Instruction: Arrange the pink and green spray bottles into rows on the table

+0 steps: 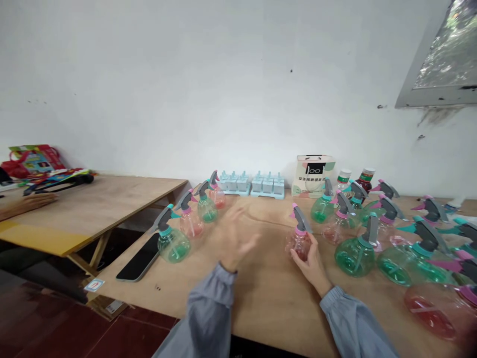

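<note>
My right hand [312, 262] is wrapped round a pink spray bottle [297, 240] with a grey trigger head, upright at the table's middle right. Blurred by motion, my left hand [238, 241] is over the middle of the table with fingers spread and nothing in it. To its left, several spray bottles stand in a slanting row; the nearest is a green spray bottle [174, 244] with a teal collar. Right of my right hand stands a larger group of pink and green ones, among them a green spray bottle [355, 256].
A phone [139, 258] lies near the table's left edge. Pale blue popsicle moulds [267, 185], a printed paper bag [312, 176] and a dark sauce bottle [365, 180] stand along the wall. At another table [93, 204] on the left, a person's hand [35, 203] rests.
</note>
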Demonstrator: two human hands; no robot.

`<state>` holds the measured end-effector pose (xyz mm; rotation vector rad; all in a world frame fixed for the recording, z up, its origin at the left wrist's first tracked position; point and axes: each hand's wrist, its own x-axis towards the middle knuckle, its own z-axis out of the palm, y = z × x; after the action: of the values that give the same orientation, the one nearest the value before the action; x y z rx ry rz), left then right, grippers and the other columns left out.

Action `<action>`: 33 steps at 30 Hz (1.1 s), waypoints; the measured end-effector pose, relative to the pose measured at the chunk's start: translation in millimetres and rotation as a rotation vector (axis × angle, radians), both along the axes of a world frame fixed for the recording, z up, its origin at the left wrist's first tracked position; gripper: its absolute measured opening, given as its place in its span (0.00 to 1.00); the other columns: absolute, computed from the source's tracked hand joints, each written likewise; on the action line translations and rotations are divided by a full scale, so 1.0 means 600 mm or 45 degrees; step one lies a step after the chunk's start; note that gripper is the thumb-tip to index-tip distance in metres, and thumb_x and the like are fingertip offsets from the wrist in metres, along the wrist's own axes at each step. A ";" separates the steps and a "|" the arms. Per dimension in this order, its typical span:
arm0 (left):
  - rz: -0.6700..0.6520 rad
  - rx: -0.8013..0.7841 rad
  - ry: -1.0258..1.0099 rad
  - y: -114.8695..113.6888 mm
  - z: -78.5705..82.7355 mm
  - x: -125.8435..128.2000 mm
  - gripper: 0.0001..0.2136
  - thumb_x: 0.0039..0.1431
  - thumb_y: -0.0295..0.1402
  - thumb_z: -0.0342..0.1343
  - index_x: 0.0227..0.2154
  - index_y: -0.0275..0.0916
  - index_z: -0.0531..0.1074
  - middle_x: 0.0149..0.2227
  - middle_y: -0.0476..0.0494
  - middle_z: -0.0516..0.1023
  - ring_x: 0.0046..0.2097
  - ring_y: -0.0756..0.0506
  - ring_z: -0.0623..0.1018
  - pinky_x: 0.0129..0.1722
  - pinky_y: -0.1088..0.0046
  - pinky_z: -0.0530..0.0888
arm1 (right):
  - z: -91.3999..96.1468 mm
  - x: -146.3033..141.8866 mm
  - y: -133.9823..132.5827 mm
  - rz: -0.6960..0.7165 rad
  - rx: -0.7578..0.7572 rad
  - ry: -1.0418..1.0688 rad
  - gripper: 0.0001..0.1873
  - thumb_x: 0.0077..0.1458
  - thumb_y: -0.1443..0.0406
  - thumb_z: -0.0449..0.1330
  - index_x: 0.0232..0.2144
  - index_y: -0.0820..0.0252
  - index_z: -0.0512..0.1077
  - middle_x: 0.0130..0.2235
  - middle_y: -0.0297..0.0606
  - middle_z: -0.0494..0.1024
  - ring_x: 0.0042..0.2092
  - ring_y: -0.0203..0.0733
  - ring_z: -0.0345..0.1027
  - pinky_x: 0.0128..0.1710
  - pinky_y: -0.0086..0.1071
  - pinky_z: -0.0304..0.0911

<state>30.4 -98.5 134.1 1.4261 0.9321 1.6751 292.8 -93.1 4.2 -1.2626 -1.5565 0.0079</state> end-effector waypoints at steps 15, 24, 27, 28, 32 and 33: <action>-0.303 -0.268 -0.141 0.089 -0.042 0.140 0.31 0.44 0.30 0.64 0.55 0.46 0.69 0.54 0.41 0.75 0.51 0.41 0.77 0.45 0.67 0.73 | 0.102 0.144 -0.052 -0.764 1.278 -0.135 0.34 0.58 0.52 0.59 0.64 0.46 0.56 0.58 0.45 0.66 0.55 0.61 0.66 0.49 0.59 0.66; -0.668 -0.400 -0.287 0.094 -0.034 0.090 0.35 0.44 0.34 0.61 0.60 0.44 0.67 0.52 0.40 0.80 0.38 0.45 0.82 0.35 0.74 0.72 | 0.079 0.160 -0.070 -0.793 0.358 0.094 0.28 0.58 0.47 0.57 0.53 0.58 0.67 0.45 0.49 0.76 0.44 0.54 0.72 0.46 0.54 0.69; -0.782 -0.425 -0.268 0.094 -0.036 0.086 0.34 0.43 0.35 0.59 0.59 0.41 0.69 0.51 0.39 0.81 0.33 0.47 0.81 0.35 0.73 0.71 | 0.068 0.127 -0.057 -0.677 0.371 0.101 0.28 0.58 0.48 0.57 0.53 0.61 0.66 0.47 0.51 0.75 0.45 0.52 0.71 0.48 0.51 0.68; -0.821 -0.437 -0.256 0.095 -0.037 0.085 0.34 0.43 0.36 0.60 0.58 0.40 0.70 0.50 0.38 0.81 0.31 0.48 0.80 0.34 0.73 0.71 | 0.064 0.113 -0.050 -0.640 0.383 0.091 0.30 0.58 0.48 0.58 0.53 0.62 0.65 0.47 0.52 0.74 0.45 0.53 0.71 0.48 0.51 0.68; -0.964 -0.456 -0.215 0.097 -0.042 0.085 0.31 0.41 0.37 0.60 0.53 0.38 0.74 0.50 0.37 0.81 0.29 0.49 0.78 0.33 0.73 0.69 | 0.054 0.057 -0.011 -0.479 0.402 -0.022 0.36 0.58 0.48 0.58 0.60 0.64 0.59 0.52 0.54 0.71 0.52 0.56 0.67 0.52 0.54 0.65; -0.983 -0.453 -0.215 0.097 -0.042 0.086 0.30 0.40 0.37 0.60 0.51 0.37 0.75 0.49 0.37 0.81 0.29 0.50 0.77 0.33 0.73 0.69 | 0.053 0.045 0.000 -0.426 0.385 -0.061 0.37 0.58 0.48 0.58 0.62 0.64 0.57 0.54 0.55 0.70 0.55 0.57 0.65 0.55 0.55 0.63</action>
<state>81.8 -40.5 108.8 1.1640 0.4539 0.9731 319.8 -93.1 36.0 -1.2693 -1.3110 -0.4582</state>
